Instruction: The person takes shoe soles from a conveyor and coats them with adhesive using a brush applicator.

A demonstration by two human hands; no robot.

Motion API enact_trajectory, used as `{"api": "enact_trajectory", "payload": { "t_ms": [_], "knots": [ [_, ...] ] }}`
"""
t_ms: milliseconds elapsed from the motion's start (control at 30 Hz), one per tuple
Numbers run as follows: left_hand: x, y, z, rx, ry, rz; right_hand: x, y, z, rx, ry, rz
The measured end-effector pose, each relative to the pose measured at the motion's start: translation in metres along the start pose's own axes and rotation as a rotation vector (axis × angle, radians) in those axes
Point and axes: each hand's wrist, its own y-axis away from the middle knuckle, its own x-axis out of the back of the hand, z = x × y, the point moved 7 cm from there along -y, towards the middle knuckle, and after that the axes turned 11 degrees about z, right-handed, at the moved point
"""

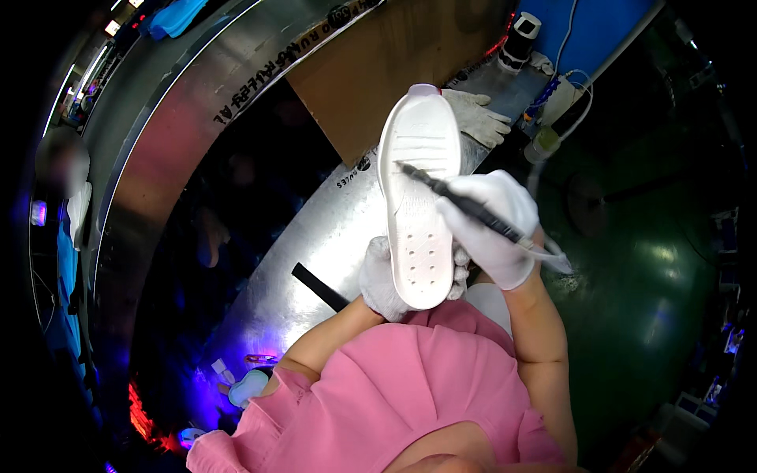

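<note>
Well left of the white sole point(416, 211) and beyond it, a row of dark capital letters point(272, 76) with a round emblem point(341, 14) runs along the metal ledge point(197, 98). Just left of the sole's upper half, a shorter string of capitals point(352, 180) and a second emblem point(363, 165) mark the metal surface point(315, 236).

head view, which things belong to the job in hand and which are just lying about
In use: white sole; dark pen-shaped tool; gloved left hand, gripping the sole; gloved right hand, holding the tool.
Apparently lying about: loose white glove; brown sheet; black strip.
</note>
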Motion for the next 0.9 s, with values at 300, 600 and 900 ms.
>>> {"api": "enact_trajectory", "payload": {
  "t_ms": [300,600,900],
  "knots": [
    [0.001,0.008,0.041,-0.903,-1.824,0.393,-0.014,0.02,-0.014,0.086,0.016,-0.138],
    [-0.017,0.01,0.045,-1.153,-2.246,0.337,-0.026,0.048,-0.021,0.145,0.014,-0.246],
    [-0.024,-0.007,0.04,-0.467,-0.668,0.053,-0.03,0.058,-0.045,0.206,0.031,-0.247]
  ]
}}
